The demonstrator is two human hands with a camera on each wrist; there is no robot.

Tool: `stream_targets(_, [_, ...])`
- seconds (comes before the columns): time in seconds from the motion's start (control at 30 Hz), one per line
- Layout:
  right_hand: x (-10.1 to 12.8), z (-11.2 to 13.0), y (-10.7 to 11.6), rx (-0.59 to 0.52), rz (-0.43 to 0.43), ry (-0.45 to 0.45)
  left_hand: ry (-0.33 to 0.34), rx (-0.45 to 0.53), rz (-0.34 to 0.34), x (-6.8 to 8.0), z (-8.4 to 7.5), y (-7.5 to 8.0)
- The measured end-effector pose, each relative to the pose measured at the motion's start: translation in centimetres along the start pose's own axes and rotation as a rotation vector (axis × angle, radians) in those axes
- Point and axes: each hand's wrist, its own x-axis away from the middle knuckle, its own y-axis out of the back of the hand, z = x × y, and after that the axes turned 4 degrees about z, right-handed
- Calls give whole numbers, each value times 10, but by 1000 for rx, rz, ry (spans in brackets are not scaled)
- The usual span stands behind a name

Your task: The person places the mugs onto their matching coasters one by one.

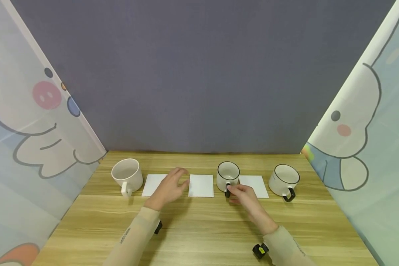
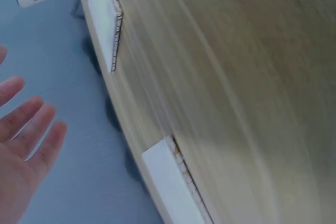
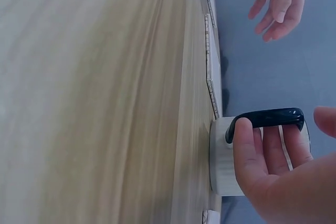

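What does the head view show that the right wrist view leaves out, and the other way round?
Only the head view shows the plain white mug at far left and the black-handled mug at far right. Only the right wrist view shows the fingers curled against the black handle close up. Both show the middle mug, the wooden table and the left hand.

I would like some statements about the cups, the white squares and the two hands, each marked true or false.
1. Three cups stand on the wooden table. True.
2. The right hand grips the black handle of the middle cup. True.
3. The left hand holds the all-white cup. False: it hovers open over a white square, holding nothing.
4. The right-most cup has a white handle. False: its handle is black.
5. The middle cup lies on its side. False: it stands upright.
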Motion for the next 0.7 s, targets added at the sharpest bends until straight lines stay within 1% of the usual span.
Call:
stream_targets(0.1, [-2, -1, 0, -18, 11, 0, 4, 14, 17, -3, 3, -5])
stream_targets(0.3, [-8, -4, -2, -44, 27, 5, -20, 41, 32, -8, 7, -11])
stream_targets(0.47, [-9, -6, -5, -36, 32, 0, -50, 73, 53, -12, 10, -16])
stream_targets(0.7, [-11, -6, -6, -48, 34, -8, -80, 73, 79, -15, 15, -21])
